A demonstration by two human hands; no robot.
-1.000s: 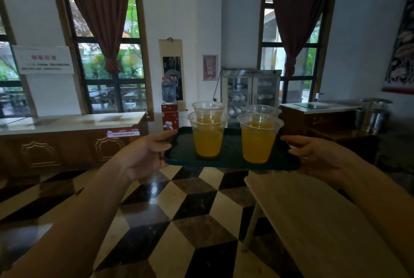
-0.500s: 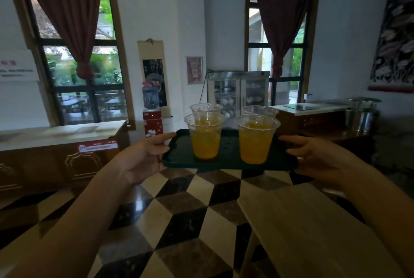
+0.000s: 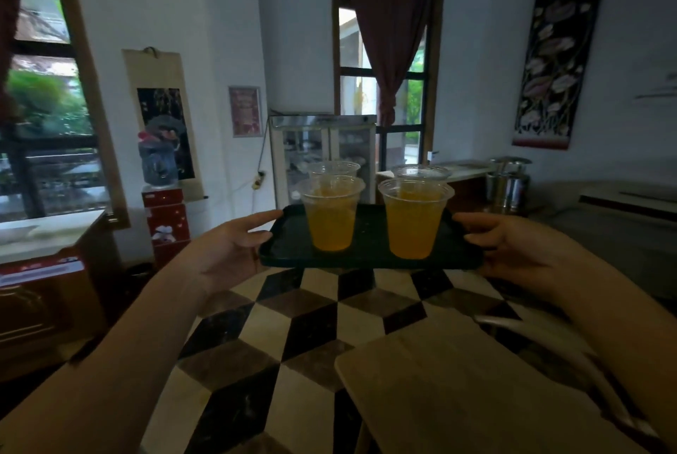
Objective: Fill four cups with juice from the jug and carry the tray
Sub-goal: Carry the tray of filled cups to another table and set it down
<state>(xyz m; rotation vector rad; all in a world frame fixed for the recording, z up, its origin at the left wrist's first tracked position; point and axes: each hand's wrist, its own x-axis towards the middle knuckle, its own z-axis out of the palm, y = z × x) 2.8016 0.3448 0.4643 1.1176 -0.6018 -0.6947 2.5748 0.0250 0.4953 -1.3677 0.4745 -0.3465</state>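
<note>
A dark green tray (image 3: 370, 257) is held up level in front of me, above the floor. My left hand (image 3: 229, 252) grips its left edge and my right hand (image 3: 513, 250) grips its right edge. On the tray stand several clear plastic cups of orange juice: a near left cup (image 3: 331, 213), a near right cup (image 3: 414, 219), and behind them a far left cup (image 3: 334, 169) and a far right cup (image 3: 421, 172), both partly hidden. No jug is in view.
A light wooden table (image 3: 476, 391) lies low at the right, below the tray. The floor (image 3: 293, 325) has a black, brown and cream cube pattern. A wooden counter (image 3: 44, 270) stands at left, a glass cabinet (image 3: 322, 157) straight ahead, metal pots (image 3: 509, 182) at right.
The view has swung to the right: the left counter and windows slid left, and the right wall hanging came further into view. The tray stays level in both hands.
</note>
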